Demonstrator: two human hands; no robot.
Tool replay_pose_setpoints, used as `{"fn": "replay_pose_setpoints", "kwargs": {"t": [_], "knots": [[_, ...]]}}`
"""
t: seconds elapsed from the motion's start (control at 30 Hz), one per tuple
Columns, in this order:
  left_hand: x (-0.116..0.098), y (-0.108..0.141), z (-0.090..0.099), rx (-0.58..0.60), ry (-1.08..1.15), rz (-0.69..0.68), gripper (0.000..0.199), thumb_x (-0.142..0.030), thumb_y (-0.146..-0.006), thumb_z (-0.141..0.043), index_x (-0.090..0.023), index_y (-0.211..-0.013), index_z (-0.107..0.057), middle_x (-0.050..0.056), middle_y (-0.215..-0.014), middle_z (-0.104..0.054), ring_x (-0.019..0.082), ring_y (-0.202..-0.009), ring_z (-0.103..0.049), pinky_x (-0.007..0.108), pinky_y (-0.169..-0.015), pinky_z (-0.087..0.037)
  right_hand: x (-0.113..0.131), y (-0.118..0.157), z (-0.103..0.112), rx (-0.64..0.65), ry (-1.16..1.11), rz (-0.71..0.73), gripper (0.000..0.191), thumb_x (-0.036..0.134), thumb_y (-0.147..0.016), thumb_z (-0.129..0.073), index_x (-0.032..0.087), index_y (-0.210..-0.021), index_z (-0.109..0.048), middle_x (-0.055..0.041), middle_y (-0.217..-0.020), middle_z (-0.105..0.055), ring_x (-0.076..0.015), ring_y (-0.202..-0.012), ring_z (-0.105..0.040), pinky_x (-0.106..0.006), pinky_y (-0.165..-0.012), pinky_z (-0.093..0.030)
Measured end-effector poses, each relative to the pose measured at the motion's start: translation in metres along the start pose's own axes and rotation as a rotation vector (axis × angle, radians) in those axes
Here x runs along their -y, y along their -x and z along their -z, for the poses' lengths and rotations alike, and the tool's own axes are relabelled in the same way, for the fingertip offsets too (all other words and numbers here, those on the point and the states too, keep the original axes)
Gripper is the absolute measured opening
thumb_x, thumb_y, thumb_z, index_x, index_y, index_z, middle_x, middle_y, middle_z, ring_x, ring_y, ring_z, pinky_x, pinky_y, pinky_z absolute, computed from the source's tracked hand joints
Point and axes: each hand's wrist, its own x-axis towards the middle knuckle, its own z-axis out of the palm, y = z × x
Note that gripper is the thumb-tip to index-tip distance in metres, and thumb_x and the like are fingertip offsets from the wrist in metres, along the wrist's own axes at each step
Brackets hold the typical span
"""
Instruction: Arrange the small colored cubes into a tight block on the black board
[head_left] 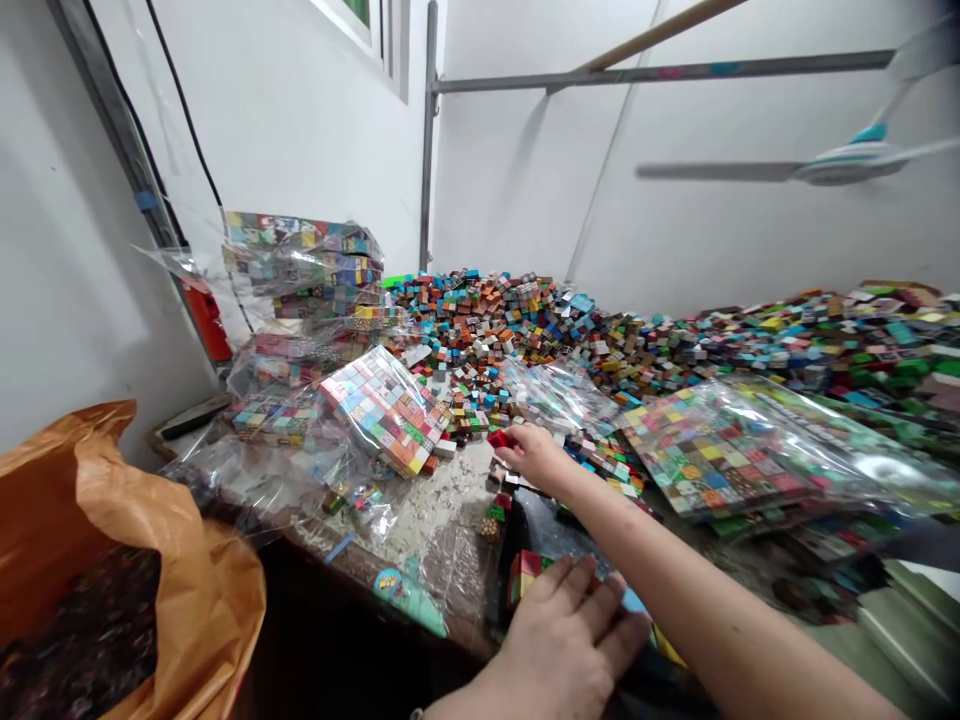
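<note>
My right hand (534, 456) reaches to the middle of the table, thumb and fingers pinched on a small red cube (498, 439). Loose cubes lie around it. Closer to me, my left hand (559, 640) lies with its fingers stretched flat over a group of coloured cubes (524, 574) in a black tray (551, 525). What sits under its palm is hidden. A few stacked cubes (495, 515) stand by the tray's left edge.
A large heap of mixed cubes (487, 310) runs along the wall. Plastic-wrapped blocks of cubes stand at left (300, 270) and right (697, 450), with another wrapped slab (386, 410) leaning at left. An orange sack (202, 590) stands at lower left. A fan (847, 165) hangs upper right.
</note>
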Motion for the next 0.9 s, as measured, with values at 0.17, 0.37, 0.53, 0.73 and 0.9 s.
{"fn": "replay_pose_setpoints", "kwargs": {"t": [0.17, 0.37, 0.53, 0.73, 0.9], "knots": [[-0.003, 0.005, 0.008, 0.086, -0.032, 0.022, 0.039, -0.033, -0.092, -0.035, -0.025, -0.13, -0.041, -0.001, -0.136, -0.044, 0.02, -0.124, -0.038, 0.035, -0.105, -0.029, -0.027, 0.079, 0.042, -0.061, -0.299, -0.097, 0.036, 0.044, -0.085, -0.041, 0.017, -0.101, -0.06, -0.0036, -0.088, -0.068, -0.0157, -0.077, -0.061, -0.024, -0.063, -0.047], [-0.005, 0.005, 0.008, 0.184, 0.019, 0.066, 0.046, -0.028, -0.091, -0.04, -0.028, -0.136, -0.032, -0.001, -0.141, -0.038, 0.02, -0.129, -0.033, 0.037, -0.106, -0.029, -0.076, 0.198, 0.057, -0.287, -0.579, -0.393, 0.05, 0.052, -0.074, -0.054, 0.019, -0.111, -0.055, -0.0034, -0.082, -0.066, -0.0161, -0.067, -0.058, -0.025, -0.052, -0.045], [-0.005, 0.0, 0.013, 0.226, 0.024, 0.054, 0.047, -0.024, -0.088, -0.045, -0.028, -0.134, -0.036, 0.0, -0.14, -0.039, 0.021, -0.129, -0.035, 0.039, -0.105, -0.032, -0.092, 0.248, 0.037, -0.286, -0.334, -0.482, 0.045, 0.053, -0.079, -0.046, 0.019, -0.106, -0.059, -0.0002, -0.063, -0.061, -0.0154, -0.056, -0.054, -0.027, -0.05, -0.043], [-0.007, -0.003, 0.015, 0.247, 0.0, 0.05, 0.053, -0.023, -0.084, -0.052, -0.028, -0.134, -0.035, 0.0, -0.14, -0.039, 0.023, -0.128, -0.036, 0.041, -0.103, -0.035, -0.09, 0.249, 0.011, -0.343, -0.222, -0.412, 0.041, 0.047, -0.083, -0.04, 0.019, -0.106, -0.06, -0.0079, -0.097, -0.068, -0.0215, -0.083, -0.062, -0.035, -0.075, -0.05], [-0.008, -0.004, 0.016, 0.244, -0.01, 0.039, 0.056, -0.02, -0.082, -0.054, -0.028, -0.134, -0.036, 0.0, -0.139, -0.041, 0.022, -0.127, -0.038, 0.041, -0.103, -0.036, -0.087, 0.252, 0.005, -0.409, -0.248, -0.348, 0.045, 0.043, -0.087, -0.032, 0.019, -0.112, -0.06, -0.0097, -0.106, -0.064, -0.0218, -0.099, -0.059, -0.036, -0.086, -0.048]]}}
